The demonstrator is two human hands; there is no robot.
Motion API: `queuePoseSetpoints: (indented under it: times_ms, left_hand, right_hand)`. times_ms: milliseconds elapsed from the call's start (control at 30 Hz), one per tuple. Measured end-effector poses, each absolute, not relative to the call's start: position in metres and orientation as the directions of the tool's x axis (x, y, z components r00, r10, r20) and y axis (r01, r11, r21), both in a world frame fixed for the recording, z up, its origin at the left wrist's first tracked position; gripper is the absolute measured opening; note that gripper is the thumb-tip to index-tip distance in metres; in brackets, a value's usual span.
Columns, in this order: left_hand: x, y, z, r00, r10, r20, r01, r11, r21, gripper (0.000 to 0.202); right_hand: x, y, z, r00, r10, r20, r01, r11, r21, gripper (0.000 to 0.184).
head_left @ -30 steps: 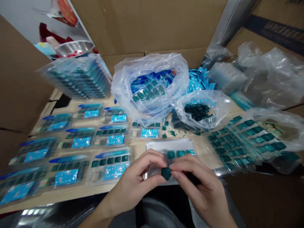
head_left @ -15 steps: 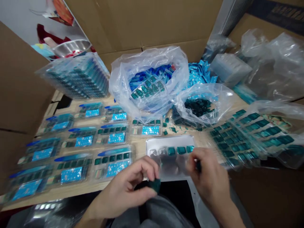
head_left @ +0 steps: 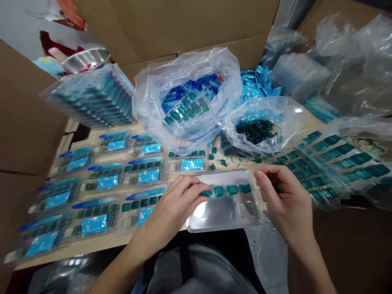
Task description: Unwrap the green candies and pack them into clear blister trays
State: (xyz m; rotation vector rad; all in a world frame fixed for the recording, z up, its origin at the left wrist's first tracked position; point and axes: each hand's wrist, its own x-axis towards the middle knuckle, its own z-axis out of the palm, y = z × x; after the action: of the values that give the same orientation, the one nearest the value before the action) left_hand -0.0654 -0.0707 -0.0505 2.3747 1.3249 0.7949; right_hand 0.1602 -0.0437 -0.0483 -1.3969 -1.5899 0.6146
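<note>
A clear plastic tray (head_left: pixel 222 216) lies at the table's front edge, with a row of several glossy teal square pieces (head_left: pixel 226 190) in its upper slots. My left hand (head_left: pixel 180 198) is over the tray's left end, its fingertips shut on the leftmost teal piece (head_left: pixel 206 193). My right hand (head_left: pixel 284 200) hangs open beside the tray's right edge and holds nothing. Part of the leftmost piece is hidden under my fingers.
Packed cards with blue labels cover the table's left side. Loose teal bits (head_left: pixel 222 161) lie behind the tray. Plastic bags of blue items (head_left: pixel 190 92) and dark teal pieces (head_left: pixel 254 130) stand behind them, with bagged trays (head_left: pixel 333 163) on the right. Cardboard walls surround the table.
My left hand has risen from below the tray's edge and brought the teal piece to the tray's row. My right hand has moved rightward, off the tray.
</note>
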Motion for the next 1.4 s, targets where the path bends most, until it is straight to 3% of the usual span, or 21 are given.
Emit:
queuePoseSetpoints:
  times_ms: [100,233,367,467,600,767,900,1067,1267,1400]
  left_hand:
    - [-0.060,-0.071,-0.052,0.393,0.849,0.354,0.709,-0.525,0.472,0.019]
    - [-0.059,-0.069,-0.056,0.426,0.818,0.385,0.701,-0.568,0.431,0.019]
    - [-0.064,-0.067,-0.060,0.422,0.823,0.381,0.721,-0.559,0.409,0.017]
    - [-0.065,-0.068,-0.055,0.404,0.856,0.324,0.718,-0.516,0.467,0.023]
    - [-0.051,-0.073,-0.040,0.326,0.875,0.358,0.617,-0.483,0.621,0.028]
    - [-0.030,-0.070,-0.036,0.265,0.838,0.477,0.576,-0.534,0.618,0.027]
    - [-0.035,-0.072,-0.035,0.187,0.889,0.418,0.488,-0.453,0.746,0.023]
    - [-0.043,-0.078,-0.031,0.141,0.946,0.293,0.293,-0.322,0.900,0.025]
    - [-0.041,-0.082,-0.035,0.160,0.952,0.260,0.237,-0.292,0.926,0.026]
    - [-0.049,-0.085,-0.028,0.248,0.953,0.174,0.200,-0.227,0.953,0.030]
  right_hand:
    - [0.158,-0.041,-0.046,0.086,0.995,0.044,0.106,0.035,-0.994,0.017]
    - [0.160,-0.030,-0.042,0.014,0.976,-0.215,-0.391,-0.193,-0.900,0.020]
    - [0.159,-0.024,-0.039,-0.045,0.950,-0.310,-0.550,-0.283,-0.786,0.012]
    - [0.149,-0.026,-0.037,-0.060,0.939,-0.338,-0.607,-0.303,-0.735,0.011]
    - [0.130,-0.039,-0.036,-0.105,0.951,-0.290,-0.595,-0.294,-0.748,0.015]
    - [0.120,-0.062,-0.031,-0.243,0.953,-0.180,-0.507,-0.283,-0.814,0.029]
    - [0.121,-0.070,-0.030,-0.264,0.962,-0.069,-0.427,-0.180,-0.886,0.033]
    - [0.121,-0.070,-0.031,-0.142,0.987,0.079,-0.161,0.056,-0.985,0.029]
    - [0.117,-0.071,-0.025,-0.088,0.995,0.052,-0.085,0.045,-0.995,0.010]
    - [0.118,-0.069,-0.025,-0.176,0.984,0.025,-0.054,0.016,-0.998,0.009]
